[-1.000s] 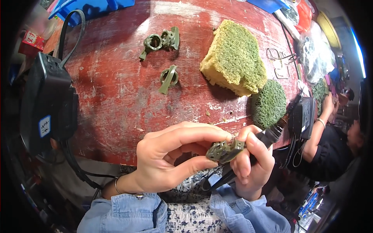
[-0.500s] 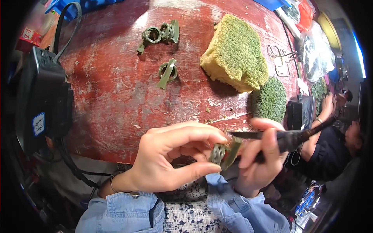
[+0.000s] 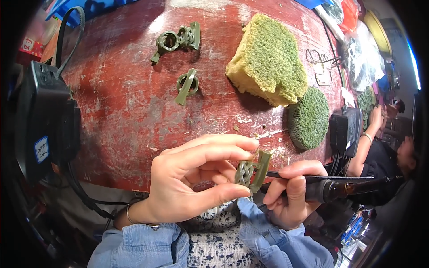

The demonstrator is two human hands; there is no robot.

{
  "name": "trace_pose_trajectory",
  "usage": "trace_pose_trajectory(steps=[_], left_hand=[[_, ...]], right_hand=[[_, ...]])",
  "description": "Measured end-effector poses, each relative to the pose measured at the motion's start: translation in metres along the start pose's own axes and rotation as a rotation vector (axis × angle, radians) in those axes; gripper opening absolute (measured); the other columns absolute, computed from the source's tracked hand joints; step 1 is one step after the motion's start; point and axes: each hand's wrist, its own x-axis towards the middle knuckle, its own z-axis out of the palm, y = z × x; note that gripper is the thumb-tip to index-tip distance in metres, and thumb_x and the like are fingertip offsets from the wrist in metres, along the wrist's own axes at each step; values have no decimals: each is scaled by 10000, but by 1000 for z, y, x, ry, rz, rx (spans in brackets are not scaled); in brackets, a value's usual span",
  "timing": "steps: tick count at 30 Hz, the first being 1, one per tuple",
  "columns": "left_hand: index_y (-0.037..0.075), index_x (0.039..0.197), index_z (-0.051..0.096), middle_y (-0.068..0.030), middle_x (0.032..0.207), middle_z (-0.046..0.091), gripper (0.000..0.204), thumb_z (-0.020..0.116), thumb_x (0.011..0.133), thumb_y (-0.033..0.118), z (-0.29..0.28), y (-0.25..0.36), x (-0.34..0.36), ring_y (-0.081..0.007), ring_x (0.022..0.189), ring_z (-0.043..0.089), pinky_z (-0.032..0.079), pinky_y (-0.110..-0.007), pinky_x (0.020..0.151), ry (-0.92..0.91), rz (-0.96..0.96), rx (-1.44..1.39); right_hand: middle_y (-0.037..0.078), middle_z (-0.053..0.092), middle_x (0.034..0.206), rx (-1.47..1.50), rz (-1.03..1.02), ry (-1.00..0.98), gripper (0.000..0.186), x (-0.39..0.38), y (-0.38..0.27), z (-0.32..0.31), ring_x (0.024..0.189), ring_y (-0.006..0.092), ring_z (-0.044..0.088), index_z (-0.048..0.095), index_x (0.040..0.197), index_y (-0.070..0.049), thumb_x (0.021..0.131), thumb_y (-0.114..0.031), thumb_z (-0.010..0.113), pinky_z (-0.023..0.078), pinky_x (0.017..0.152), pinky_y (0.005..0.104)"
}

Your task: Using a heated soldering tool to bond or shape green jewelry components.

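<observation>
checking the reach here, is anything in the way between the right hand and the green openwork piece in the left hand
Nothing visible blocks the right hand. Only its own dark slender tool spans the gap to the green openwork piece. The yellow-green spongy block lies beyond, off that line.

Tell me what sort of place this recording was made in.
Probably a craft workshop: green openwork pieces lie on a scuffed red table, the right hand holds a dark tool, and another person is close by.
</observation>
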Motion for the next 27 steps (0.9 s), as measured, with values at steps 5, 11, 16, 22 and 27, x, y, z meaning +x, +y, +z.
trace_pose_trajectory(steps=[5, 11, 16, 22, 27], left_hand=[[-40, 1077, 572, -156, 1171, 526, 360, 672, 732, -63, -3, -2, -1, -90, 871, 566, 500, -190, 683, -43, 26, 49], [-94, 1038, 545, -262, 1120, 518, 419, 735, 709, 84, -1, -3, 0, -240, 965, 593, 530, -305, 787, -10, 6, 81], [-92, 1043, 542, -262, 1118, 522, 424, 733, 714, 96, 0, 0, 0, -238, 979, 586, 522, -302, 796, -14, -13, 73], [-95, 1042, 544, -262, 1116, 524, 428, 730, 723, 121, 1, -1, 0, -239, 973, 587, 522, -303, 792, 1, -28, 72], [-98, 1039, 545, -260, 1115, 525, 428, 728, 729, 134, 2, -1, 1, -240, 976, 585, 526, -299, 781, 14, -38, 69]], right_hand=[[116, 586, 583, -19, 31, -17, 278, 2, 2, -3, 483, 122, 524, 539, 933, 20, 895, -255, 541, 432, 458, 243], [116, 550, 505, 71, 149, -23, 241, 7, 5, -2, 379, 104, 452, 531, 924, 41, 905, -199, 507, 354, 370, 225], [114, 520, 456, 279, 266, 9, 253, 11, 12, -8, 288, 88, 353, 512, 895, 33, 919, -215, 469, 214, 299, 196], [101, 557, 513, 95, 16, 27, 299, 4, 18, -5, 367, 71, 420, 505, 933, 15, 914, -284, 504, 297, 348, 188], [96, 579, 562, 82, -33, -23, 271, 5, 19, -6, 411, 81, 458, 528, 950, 15, 919, -252, 495, 369, 388, 211]])
